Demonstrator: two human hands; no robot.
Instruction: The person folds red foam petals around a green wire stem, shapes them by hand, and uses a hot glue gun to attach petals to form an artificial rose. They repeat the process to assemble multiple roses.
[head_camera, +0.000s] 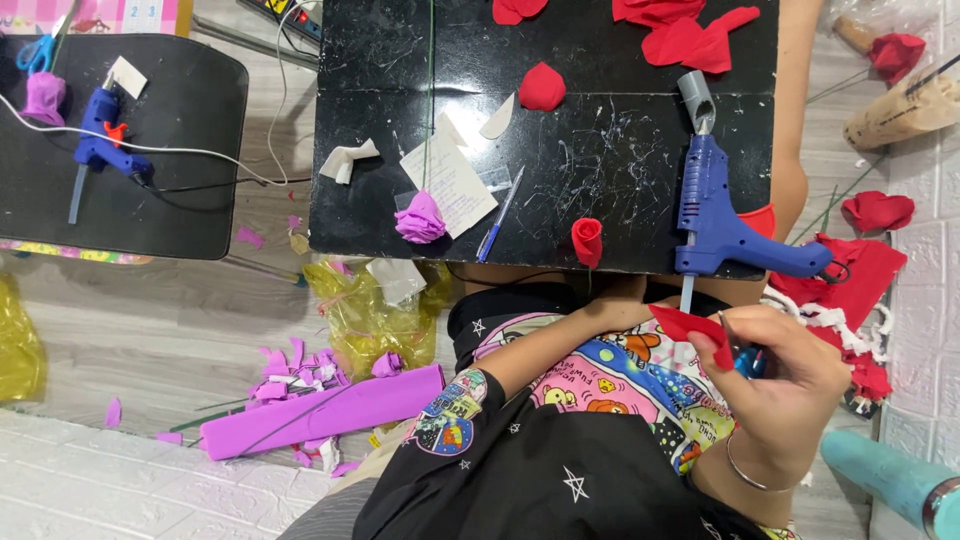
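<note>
My right hand (790, 395) is closed on a pair of blue-handled scissors (742, 355), low on the right over my lap. The thin blade touches a red foam piece (688, 324) held up in front of it. My left hand (618, 296) reaches under the near edge of the black table (620, 150) and is mostly hidden. It grips the thin stem of a small red foam rose (587, 241) that stands up at the table edge. A blue glue gun (715, 215) lies on the table just above both hands.
A purple foam rose (420, 218), a paper note (452, 182), a pen (500, 215) and red petals (541, 87) lie on the table. A second black table (190, 200) on the left carries another glue gun (100, 130). A purple foam roll (320, 410) and scraps lie on the floor.
</note>
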